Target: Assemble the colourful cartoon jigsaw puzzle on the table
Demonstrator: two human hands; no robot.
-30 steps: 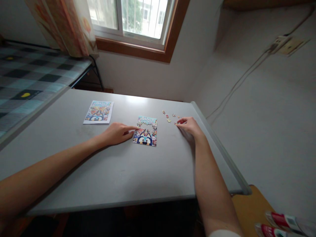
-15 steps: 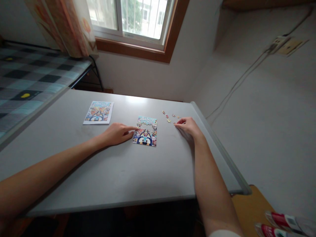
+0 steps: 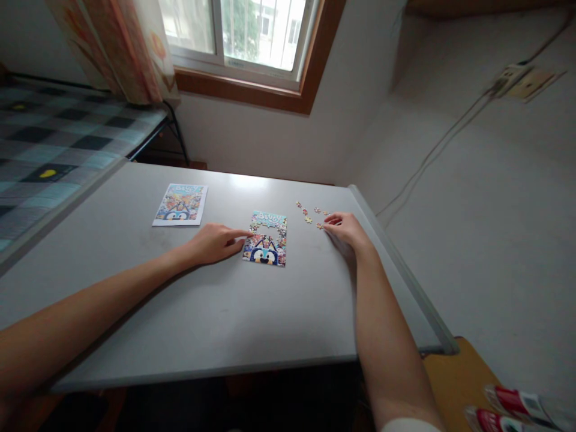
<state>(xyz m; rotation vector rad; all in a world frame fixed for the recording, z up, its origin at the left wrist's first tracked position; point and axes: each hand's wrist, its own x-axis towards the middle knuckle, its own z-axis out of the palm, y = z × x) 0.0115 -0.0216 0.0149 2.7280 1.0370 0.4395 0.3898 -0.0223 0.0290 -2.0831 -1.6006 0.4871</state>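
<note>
A jigsaw puzzle (image 3: 264,251) with a blue cartoon dog's face lies on the table, a gap showing in its upper middle. My left hand (image 3: 216,243) rests at its left edge, index finger stretched onto the puzzle and holding nothing. Over to the right, several loose puzzle pieces (image 3: 308,220) are scattered on the tabletop. My right hand (image 3: 344,228) is beside them with thumb and fingers slightly apart. One puzzle piece (image 3: 319,226) lies just left of its fingertips. A printed picture sheet (image 3: 180,205) with the same design lies at the left.
The white table (image 3: 216,318) has a raised rim along its right side. A bed with a checked cover (image 3: 67,144) adjoins it on the left. Two bottles with red labels (image 3: 508,408) lie on a wooden surface at lower right. Cables (image 3: 432,150) hang along the right wall.
My right hand has drawn slightly to the right and its fingers have parted, leaving the puzzle piece they touched on the table. My left hand stays in place.
</note>
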